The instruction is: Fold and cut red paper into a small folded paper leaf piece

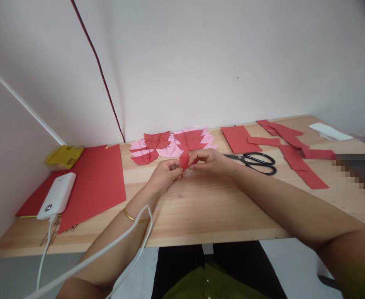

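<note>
Both hands meet over the middle of the wooden table, pinching one small folded piece of red paper between them. My left hand grips its left side with fingers closed; a gold bangle sits on that wrist. My right hand grips the right side with curled fingers. Just behind the hands lies a cluster of folded red and pink paper pieces.
Black scissors lie right of my right hand. Red paper strips and a red sheet are at the right. A large red sheet, a white power bank with cable, and a yellow object lie left.
</note>
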Available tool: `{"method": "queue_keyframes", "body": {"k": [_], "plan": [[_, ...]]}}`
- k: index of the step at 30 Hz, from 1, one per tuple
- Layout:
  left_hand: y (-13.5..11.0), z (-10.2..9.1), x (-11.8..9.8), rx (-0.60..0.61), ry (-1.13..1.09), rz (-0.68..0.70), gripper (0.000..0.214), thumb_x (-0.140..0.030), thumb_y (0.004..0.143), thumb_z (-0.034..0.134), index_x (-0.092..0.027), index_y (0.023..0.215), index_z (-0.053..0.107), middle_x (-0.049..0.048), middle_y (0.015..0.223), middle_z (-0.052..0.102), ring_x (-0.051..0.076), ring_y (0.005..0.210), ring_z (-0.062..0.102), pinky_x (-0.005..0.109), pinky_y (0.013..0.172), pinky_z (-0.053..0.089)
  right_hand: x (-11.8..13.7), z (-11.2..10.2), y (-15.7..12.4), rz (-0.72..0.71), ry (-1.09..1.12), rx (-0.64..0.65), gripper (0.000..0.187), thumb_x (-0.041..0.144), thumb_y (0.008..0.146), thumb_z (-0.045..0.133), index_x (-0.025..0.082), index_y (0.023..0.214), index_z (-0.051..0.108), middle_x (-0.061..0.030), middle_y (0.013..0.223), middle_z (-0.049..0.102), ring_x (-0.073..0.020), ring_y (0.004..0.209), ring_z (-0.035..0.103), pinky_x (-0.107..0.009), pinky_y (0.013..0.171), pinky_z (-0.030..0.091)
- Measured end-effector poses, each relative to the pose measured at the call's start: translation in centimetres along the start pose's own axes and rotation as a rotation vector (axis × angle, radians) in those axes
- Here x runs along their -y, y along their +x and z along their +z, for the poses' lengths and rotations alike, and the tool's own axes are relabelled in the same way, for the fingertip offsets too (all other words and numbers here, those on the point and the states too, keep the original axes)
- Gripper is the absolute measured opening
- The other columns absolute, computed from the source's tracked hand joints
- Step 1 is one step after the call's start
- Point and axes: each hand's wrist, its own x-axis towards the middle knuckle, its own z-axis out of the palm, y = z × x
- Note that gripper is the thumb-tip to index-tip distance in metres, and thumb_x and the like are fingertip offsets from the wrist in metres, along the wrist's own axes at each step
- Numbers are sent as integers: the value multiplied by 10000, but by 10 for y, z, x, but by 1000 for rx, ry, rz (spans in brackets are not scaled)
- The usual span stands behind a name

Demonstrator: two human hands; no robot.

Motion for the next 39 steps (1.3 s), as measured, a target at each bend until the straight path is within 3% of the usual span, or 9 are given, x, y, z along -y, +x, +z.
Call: {"method": "queue_keyframes", "body": {"k": [4, 7, 11, 13, 18, 24, 30, 36, 39], "plan": [[0, 1, 1, 16, -114, -54, 169, -241, 647, 705, -119, 730, 621, -15, 611, 587, 66, 496, 481, 292, 636, 496, 0, 0, -1, -20, 46, 21, 192, 344, 809, 652, 156, 850, 651, -55, 874, 685, -154, 809, 640, -303, 763, 501], [2, 1, 3, 14, -137, -48, 225, -229, 628, 735, -114, 796, 640, -11, 626, 601, 74, 511, 511, 269, 612, 480, -2, 0, -1, -22, 30, -12, 182, 320, 799, 662, 174, 903, 639, -58, 942, 665, -159, 879, 628, -314, 818, 496], [6, 2, 6, -79, -187, 21, 230, -225, 620, 750, -123, 794, 640, -2, 651, 623, 85, 561, 555, 234, 594, 456, -8, -1, 1, 21, 160, -195, 518, 304, 713, 747, 241, 1167, 506, -64, 1139, 565, -154, 958, 600, -301, 814, 507], [7, 3, 7, -134, -203, 76, 227, -226, 613, 759, -130, 782, 641, -1, 677, 633, 90, 588, 566, 236, 609, 463, -11, 0, 2, 79, 251, -257, 577, 330, 684, 769, 246, 1176, 478, -50, 1083, 566, -138, 896, 600, -295, 789, 511], [8, 4, 8, -174, -91, 165, 211, -235, 638, 750, -138, 796, 651, 5, 689, 643, 98, 605, 569, 238, 616, 461, -5, 9, 0, 188, 238, -185, 330, 417, 708, 728, 174, 874, 579, -15, 805, 610, -140, 771, 586, -301, 745, 487], [5, 5, 10, -107, -28, 166, 195, -271, 683, 734, -147, 798, 638, -2, 651, 637, 103, 590, 577, 242, 624, 459, 9, 19, -2, 116, 140, -205, 273, 432, 791, 637, 160, 814, 634, -30, 792, 650, -152, 760, 592, -305, 733, 476], [4, 0, 11, -52, 35, 182, 206, -316, 740, 698, -142, 666, 614, 9, 630, 633, 91, 577, 542, 232, 600, 420, 14, 20, -2, 53, 268, -128, 270, 437, 797, 642, 174, 857, 631, -33, 803, 662, -166, 793, 616, -328, 771, 485], [3, -2, 6, 114, -161, 75, 245, -332, 679, 753, -137, 798, 665, 41, 725, 670, 112, 620, 574, 236, 585, 420, 13, 20, -4, 108, 345, -69, 284, 436, 838, 599, 156, 794, 613, -23, 763, 629, -130, 726, 569, -290, 715, 459], [4, -2, 8, 130, -149, 44, 266, -338, 671, 759, -130, 813, 671, 35, 700, 656, 108, 595, 556, 243, 596, 422, 9, 20, -4, 171, 329, -133, 244, 400, 828, 613, 157, 831, 637, -12, 758, 624, -110, 687, 543, -263, 682, 443]]}}
